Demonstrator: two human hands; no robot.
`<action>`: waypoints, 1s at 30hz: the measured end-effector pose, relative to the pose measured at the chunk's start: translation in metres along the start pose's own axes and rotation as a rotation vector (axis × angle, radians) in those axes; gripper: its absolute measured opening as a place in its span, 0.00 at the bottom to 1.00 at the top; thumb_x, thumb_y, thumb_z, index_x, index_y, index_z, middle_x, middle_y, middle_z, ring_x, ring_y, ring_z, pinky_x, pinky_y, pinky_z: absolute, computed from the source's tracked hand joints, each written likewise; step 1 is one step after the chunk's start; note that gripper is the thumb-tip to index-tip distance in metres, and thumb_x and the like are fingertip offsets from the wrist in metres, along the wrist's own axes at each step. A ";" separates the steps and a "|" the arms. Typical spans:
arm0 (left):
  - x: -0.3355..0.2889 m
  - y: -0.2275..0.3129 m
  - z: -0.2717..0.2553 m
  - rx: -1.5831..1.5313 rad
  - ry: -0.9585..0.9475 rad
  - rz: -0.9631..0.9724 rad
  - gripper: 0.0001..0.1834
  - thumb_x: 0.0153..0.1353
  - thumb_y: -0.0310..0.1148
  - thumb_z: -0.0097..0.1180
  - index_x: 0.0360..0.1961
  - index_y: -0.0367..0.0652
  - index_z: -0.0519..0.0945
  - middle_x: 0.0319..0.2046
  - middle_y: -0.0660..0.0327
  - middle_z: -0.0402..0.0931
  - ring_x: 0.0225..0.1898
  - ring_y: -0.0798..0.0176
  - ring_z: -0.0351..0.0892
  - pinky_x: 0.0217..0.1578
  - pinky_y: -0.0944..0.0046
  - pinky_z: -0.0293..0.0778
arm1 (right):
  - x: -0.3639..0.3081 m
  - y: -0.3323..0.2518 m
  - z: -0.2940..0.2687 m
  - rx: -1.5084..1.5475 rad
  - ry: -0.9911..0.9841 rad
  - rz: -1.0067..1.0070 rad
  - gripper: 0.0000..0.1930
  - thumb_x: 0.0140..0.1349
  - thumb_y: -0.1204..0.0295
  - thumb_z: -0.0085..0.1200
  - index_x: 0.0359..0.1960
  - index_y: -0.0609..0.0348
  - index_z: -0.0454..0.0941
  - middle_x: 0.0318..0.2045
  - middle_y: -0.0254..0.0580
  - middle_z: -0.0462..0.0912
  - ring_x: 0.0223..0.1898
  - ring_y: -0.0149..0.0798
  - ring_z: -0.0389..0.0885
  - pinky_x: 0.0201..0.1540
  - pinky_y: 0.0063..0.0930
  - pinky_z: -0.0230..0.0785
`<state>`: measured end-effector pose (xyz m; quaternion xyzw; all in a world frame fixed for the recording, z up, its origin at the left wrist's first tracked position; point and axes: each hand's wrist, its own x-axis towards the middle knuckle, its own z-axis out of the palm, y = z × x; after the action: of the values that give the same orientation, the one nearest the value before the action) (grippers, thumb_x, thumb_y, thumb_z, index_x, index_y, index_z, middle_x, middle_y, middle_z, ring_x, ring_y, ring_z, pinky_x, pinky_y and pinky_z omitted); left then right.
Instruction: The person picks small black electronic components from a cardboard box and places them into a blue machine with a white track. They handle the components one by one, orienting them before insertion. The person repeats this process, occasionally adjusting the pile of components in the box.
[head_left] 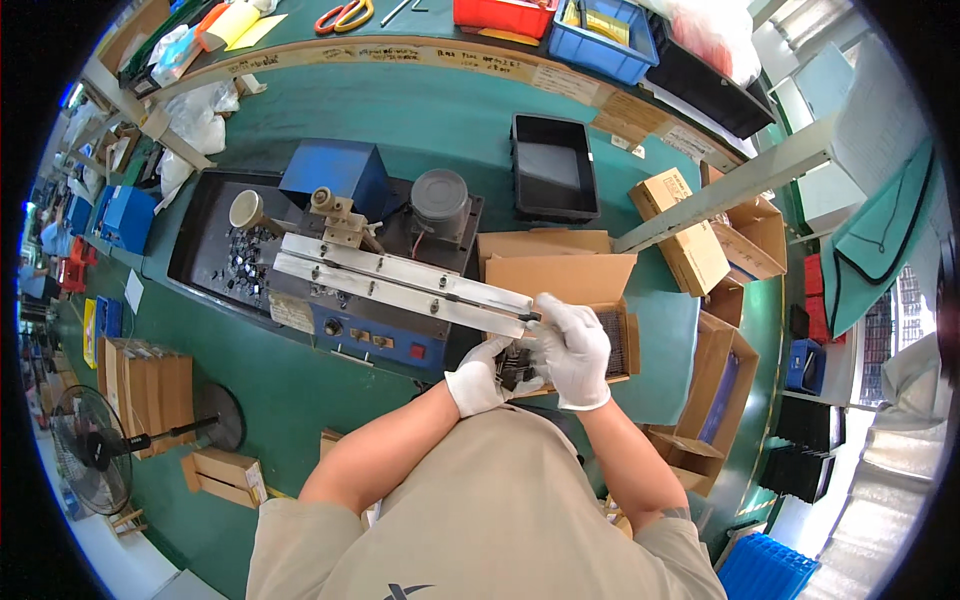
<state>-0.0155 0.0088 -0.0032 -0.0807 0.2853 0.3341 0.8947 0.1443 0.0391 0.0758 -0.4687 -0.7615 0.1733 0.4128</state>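
Observation:
Both my hands wear white gloves. My left hand (482, 378) is curled around several thin dark parts (514, 366), below the outlet end of a long pale metal rail (400, 285). My right hand (572, 355) is at that rail end, fingers bent together; what they hold, if anything, is too small to make out. A small black piece (528, 317) shows at the rail's tip. The rail slopes down from a machine with a blue control panel (375, 340). Beneath and behind my hands stands an open cardboard box (560, 275) with rows of thin dark parts.
A black tray (215, 225) with loose black pieces lies at the machine's left. Behind the box sits a black plastic bin (553, 210). Cardboard boxes (680, 235) and a slanted metal post (730, 185) are on the right. A shelf (420, 55) with bins spans the back.

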 end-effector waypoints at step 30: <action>-0.001 0.000 0.002 0.124 0.042 -0.088 0.19 0.72 0.49 0.56 0.46 0.42 0.82 0.38 0.56 0.83 0.39 0.55 0.86 0.36 0.59 0.84 | -0.013 0.009 -0.033 0.047 -0.191 0.122 0.10 0.56 0.86 0.58 0.39 0.61 0.80 0.37 0.48 0.82 0.41 0.51 0.83 0.47 0.37 0.76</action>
<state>-0.0152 0.0087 -0.0007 -0.0444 0.3202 0.2746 0.9056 0.1783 0.0288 0.0832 -0.4856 -0.7632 0.2599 0.3379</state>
